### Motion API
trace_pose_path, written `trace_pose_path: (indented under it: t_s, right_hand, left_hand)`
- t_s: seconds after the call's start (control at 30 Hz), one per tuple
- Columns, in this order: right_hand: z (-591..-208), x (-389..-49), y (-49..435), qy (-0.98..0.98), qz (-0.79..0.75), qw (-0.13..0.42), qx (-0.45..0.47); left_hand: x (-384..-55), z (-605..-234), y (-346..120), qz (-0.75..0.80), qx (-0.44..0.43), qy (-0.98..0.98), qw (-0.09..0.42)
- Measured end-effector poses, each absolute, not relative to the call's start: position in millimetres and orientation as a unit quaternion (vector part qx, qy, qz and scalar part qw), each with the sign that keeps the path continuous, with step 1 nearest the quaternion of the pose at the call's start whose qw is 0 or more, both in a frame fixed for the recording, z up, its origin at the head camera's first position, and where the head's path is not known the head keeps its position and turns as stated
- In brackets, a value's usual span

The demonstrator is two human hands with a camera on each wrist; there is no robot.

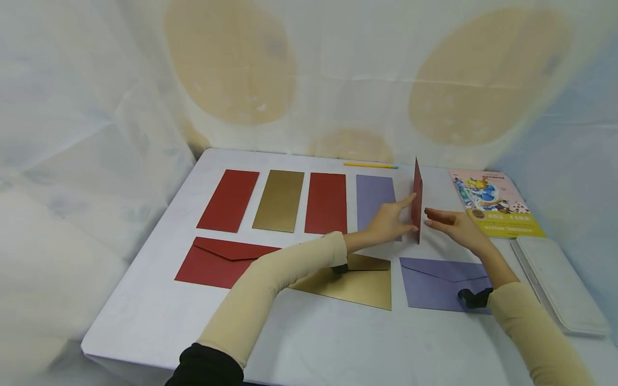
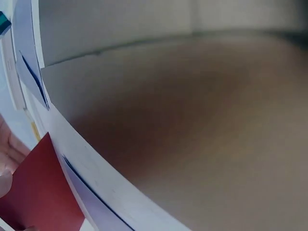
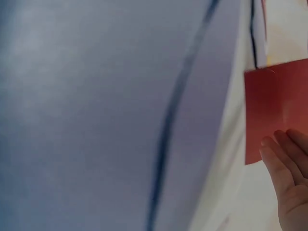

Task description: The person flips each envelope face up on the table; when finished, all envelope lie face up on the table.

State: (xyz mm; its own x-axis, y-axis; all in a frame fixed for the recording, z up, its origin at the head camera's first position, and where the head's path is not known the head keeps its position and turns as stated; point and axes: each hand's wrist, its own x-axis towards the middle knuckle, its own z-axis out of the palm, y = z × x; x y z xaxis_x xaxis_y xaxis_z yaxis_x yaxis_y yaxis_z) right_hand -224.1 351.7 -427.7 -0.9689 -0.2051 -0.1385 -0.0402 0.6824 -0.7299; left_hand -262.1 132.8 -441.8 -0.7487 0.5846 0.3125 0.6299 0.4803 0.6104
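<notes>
A red envelope (image 1: 417, 201) stands on edge over the table, seen nearly edge-on in the head view. My left hand (image 1: 386, 221) holds it from the left, index finger and thumb at its side. To its right, my right hand (image 1: 451, 228) has extended fingers close to the envelope, with a small gap in the head view. The right wrist view has the right hand (image 3: 288, 187) in front of the red envelope (image 3: 272, 110). In the left wrist view, the red envelope (image 2: 43, 187) partly covers the right hand (image 2: 9, 149); most of the left hand is out of sight.
The back row has two red envelopes (image 1: 228, 201) (image 1: 326, 203), a gold one (image 1: 278, 201) and a purple one (image 1: 374, 195). Nearer lie red (image 1: 212, 262), gold (image 1: 357, 287) and purple (image 1: 429, 292) flapped envelopes. A pencil (image 1: 369, 165), book (image 1: 497, 203) and white case (image 1: 562, 284) lie around them.
</notes>
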Motion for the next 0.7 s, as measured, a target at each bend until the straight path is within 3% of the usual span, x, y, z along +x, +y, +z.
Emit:
trace_pose_path:
  t_s: [0.4, 0.7]
  right_hand:
    - [-433.0, -217.3, 352.7, 0.926, -0.347, 0.125, -0.081]
    - [-433.7, -211.6, 367.1, 0.945, -0.292, 0.119, -0.089]
  left_hand:
    - [-266.3, -448.5, 123.4, -0.37, -0.337, -0.866, 0.004]
    - [-270.9, -456.2, 130.2, -0.318, -0.35, -0.88, -0.049]
